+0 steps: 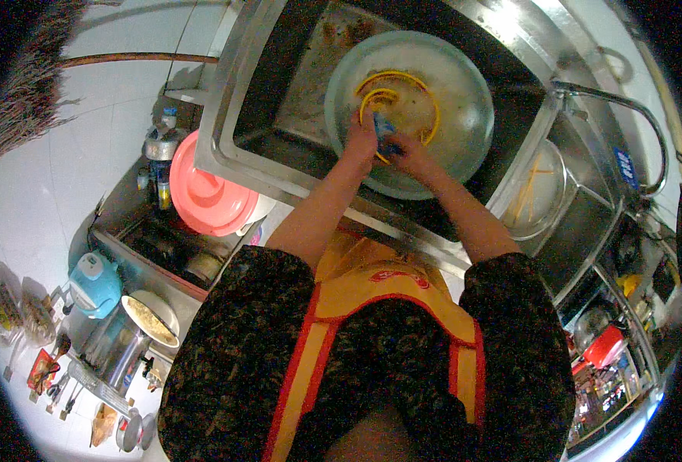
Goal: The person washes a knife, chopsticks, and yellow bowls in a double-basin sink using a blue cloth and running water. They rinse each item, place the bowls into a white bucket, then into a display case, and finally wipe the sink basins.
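Observation:
A wide round basin [468,121] with cloudy liquid in it sits inside a stainless steel sink [294,185]. Both my hands are over its middle. My left hand [365,136] grips a small round thing with a yellow rim [380,93], tilted up; its body is mostly hidden. A crumpled blue cloth [382,128] lies against its inside, pressed by my right hand [410,155], whose fingers are blurred. Behind and around them in the basin curves a larger yellow rim [436,112], partly covered by my hands.
Right of the basin stand a curved faucet [658,133] and a glass-like round lid or bowl [540,193] with yellowish sticks. At left are a pink plastic lid or basin [216,199], bottles [163,193], a blue appliance [94,284], a pale bowl [151,317] and a twig broom [32,86].

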Tool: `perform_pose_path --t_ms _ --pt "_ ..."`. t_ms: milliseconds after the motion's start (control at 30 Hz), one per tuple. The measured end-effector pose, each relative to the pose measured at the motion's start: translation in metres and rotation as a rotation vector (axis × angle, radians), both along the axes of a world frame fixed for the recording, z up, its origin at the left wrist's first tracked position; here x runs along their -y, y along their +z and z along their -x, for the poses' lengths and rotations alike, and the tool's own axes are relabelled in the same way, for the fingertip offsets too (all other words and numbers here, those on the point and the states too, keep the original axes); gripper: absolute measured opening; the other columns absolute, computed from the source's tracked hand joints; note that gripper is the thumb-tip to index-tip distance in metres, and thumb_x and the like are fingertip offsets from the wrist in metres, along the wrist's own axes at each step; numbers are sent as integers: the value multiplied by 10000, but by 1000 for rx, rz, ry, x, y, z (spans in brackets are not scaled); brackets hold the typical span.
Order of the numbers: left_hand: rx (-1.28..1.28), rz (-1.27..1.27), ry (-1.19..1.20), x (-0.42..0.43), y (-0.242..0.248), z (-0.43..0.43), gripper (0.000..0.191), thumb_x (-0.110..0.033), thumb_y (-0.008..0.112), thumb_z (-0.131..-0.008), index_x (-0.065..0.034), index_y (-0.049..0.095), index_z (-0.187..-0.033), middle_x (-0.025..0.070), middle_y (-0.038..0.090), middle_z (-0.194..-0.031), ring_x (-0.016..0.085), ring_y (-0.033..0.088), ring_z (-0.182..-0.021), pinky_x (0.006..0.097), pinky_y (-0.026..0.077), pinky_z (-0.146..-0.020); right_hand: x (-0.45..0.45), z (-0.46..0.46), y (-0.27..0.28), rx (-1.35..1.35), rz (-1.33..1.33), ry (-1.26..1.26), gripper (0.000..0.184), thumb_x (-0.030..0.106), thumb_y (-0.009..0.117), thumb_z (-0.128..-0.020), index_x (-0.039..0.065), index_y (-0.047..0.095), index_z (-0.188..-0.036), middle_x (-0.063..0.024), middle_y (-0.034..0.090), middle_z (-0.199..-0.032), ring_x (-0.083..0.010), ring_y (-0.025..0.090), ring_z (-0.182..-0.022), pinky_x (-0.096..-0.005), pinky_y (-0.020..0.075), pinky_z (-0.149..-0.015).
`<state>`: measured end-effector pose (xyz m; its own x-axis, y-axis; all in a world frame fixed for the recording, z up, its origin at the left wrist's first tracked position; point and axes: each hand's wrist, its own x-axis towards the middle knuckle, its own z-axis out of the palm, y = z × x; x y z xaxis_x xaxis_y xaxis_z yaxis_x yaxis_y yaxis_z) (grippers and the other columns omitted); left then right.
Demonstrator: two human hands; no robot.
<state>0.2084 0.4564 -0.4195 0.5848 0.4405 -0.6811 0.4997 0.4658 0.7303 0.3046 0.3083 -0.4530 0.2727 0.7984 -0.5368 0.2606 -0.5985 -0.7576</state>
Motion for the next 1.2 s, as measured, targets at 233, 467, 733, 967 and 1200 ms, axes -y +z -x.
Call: perform_pose_path --t_ms 233,467,733,967,1200 --pt "-84 311 122 9 25 -7 626 -476 448 -997 -198 225 -1512 166 389 -1452 426 493 -1219 561 576 -696 -23 -8 -34 490 -24 -113 496 135 726 -784 80 598 -1260 -163 627 -1093 -366 529 -1153 -450 408 -1023" --pt "-22 -71 3 3 16 -6 618 -336 549 -949 -162 298 -1486 181 451 -1422 394 469 -1276 522 554 -826 16 -2 -13 -260 40 -154 583 52 717 -723 75 571 -1287 -163 597 -1209 -372 509 -1206 -444 408 -1039" --pt "165 -462 -227 14 16 -11 639 -41 574 -831 -112 397 -1440 220 520 -1366 384 555 -1212 447 465 -1001 -30 -26 126 725 -387 328 571 9 688 -673 129 603 -1225 -132 519 -1325 -421 457 -1252 -455 405 -1068" --pt "172 -385 -178 11 22 -8 691 58 540 -785 -114 407 -1441 201 531 -1350 363 515 -1254 430 404 -1067 -66 -81 83 565 -284 218 541 105 713 -685 113 609 -1216 -112 611 -1208 -355 591 -1106 -451 497 -944" --pt "325 -496 -51 1 70 -15 820 153 467 -710 -138 379 -1472 208 414 -1430 380 392 -1342 428 323 -1135 -21 -33 36 -442 -20 -1164 377 179 626 -859 28 589 -1202 -135 618 -1202 -298 650 -924 -423 549 -786"
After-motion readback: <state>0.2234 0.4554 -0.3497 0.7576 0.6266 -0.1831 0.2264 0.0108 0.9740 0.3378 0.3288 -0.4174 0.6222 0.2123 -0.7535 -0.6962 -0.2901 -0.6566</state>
